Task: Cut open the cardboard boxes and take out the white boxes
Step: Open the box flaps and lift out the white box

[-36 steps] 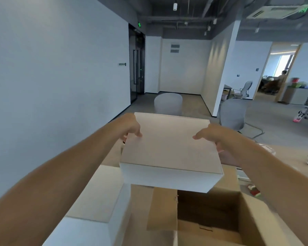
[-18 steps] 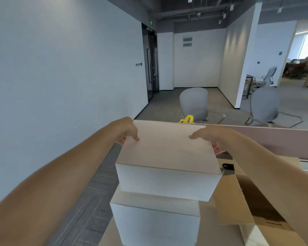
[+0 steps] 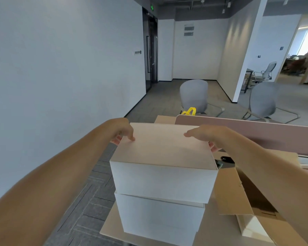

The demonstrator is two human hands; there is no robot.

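Note:
I hold a white box [image 3: 164,157] between both hands. My left hand [image 3: 122,131] grips its far left corner, thumb on the lid and fingers down the side. My right hand [image 3: 205,135] grips its far right corner the same way. The held box sits on top of a second white box [image 3: 160,217], which stands on the table's left end. To the right lies the opened cardboard box [image 3: 238,196] with its flaps spread. Another white box [image 3: 252,226] shows inside it.
A pink desk divider [image 3: 256,134] runs behind the boxes. A dark small object [image 3: 227,159] lies right of the held box. Two grey chairs [image 3: 194,95] stand beyond the desk, with a yellow handle [image 3: 190,110] near one. Carpeted floor [image 3: 89,206] lies off the table's left edge.
Both hands carried the white box left, away from the open cardboard box, and lowered it onto the other white box. The view turned left with it.

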